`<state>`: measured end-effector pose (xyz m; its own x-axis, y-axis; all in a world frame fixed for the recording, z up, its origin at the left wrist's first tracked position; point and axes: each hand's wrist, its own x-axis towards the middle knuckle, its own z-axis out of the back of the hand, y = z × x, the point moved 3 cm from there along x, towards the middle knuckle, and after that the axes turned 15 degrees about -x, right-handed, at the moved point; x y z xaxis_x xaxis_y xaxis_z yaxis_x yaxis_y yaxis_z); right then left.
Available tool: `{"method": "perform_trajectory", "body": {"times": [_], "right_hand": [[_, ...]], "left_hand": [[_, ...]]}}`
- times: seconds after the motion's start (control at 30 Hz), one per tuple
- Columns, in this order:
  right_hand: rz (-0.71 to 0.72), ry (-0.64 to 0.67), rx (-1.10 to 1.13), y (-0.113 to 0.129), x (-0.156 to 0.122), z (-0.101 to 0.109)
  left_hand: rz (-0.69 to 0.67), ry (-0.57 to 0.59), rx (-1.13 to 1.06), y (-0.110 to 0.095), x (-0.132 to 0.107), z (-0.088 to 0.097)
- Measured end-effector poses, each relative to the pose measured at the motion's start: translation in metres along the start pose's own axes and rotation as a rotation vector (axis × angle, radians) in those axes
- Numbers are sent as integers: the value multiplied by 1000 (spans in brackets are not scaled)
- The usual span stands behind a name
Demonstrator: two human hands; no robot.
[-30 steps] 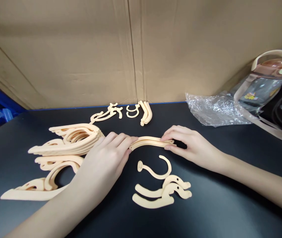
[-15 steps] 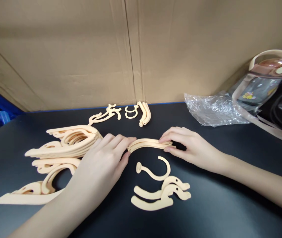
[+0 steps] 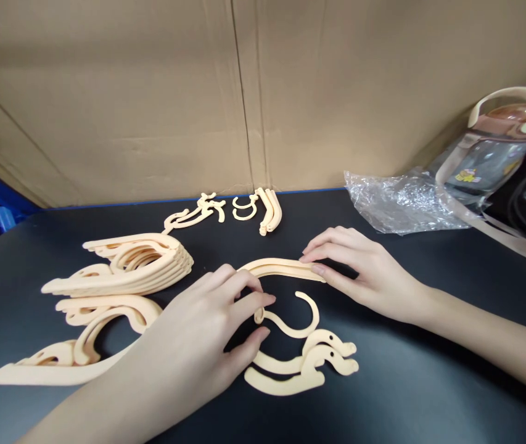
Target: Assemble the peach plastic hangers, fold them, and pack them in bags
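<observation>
A curved cream hanger arm (image 3: 281, 267), grooved along its length, lies in the middle of the black table. At its right end, my right hand (image 3: 359, 271) pinches it between thumb and fingers. My left hand (image 3: 219, 324) is open, thumb and fingers apart, above the round end of a cream hanger hook (image 3: 293, 333); whether it touches the hook I cannot tell. Just below the hook, two curved cream pieces with small holes (image 3: 285, 385) overlap. The left hand hides their left tips and the arm's left end.
Folded cream hangers (image 3: 152, 280) are stacked at the left, another folded hanger (image 3: 105, 370) nearer me. Loose hanger parts (image 3: 269, 213) lie by the cardboard wall (image 3: 152, 98). A clear plastic bag (image 3: 396, 200) and a strapped bottle (image 3: 489, 160) are at the back right.
My left hand has let go of the hanger arm's left end and moved down and right to the hook, fingers spreading. My right hand stays at the arm's right end.
</observation>
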<state>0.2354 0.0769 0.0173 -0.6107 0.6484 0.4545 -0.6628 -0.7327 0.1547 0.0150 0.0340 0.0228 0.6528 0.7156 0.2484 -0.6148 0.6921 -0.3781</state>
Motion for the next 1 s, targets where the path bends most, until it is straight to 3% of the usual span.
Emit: {"method": "perform_trajectory", "body": {"times": [0.27,0.67,0.87,1.0], "right_hand": [[53,3,-39,2,0,0],[31,-21,-12,6,0,5],[-65,-38,90,7,-2,8],[-49,71,177,14,0,6]], "left_hand": [[-82,79,36,1,4,0],[-123,-18,153,-1,1,-2],[-65,-164,84,-7,-3,5],[20,-281,-64,-8,-5,7]]}}
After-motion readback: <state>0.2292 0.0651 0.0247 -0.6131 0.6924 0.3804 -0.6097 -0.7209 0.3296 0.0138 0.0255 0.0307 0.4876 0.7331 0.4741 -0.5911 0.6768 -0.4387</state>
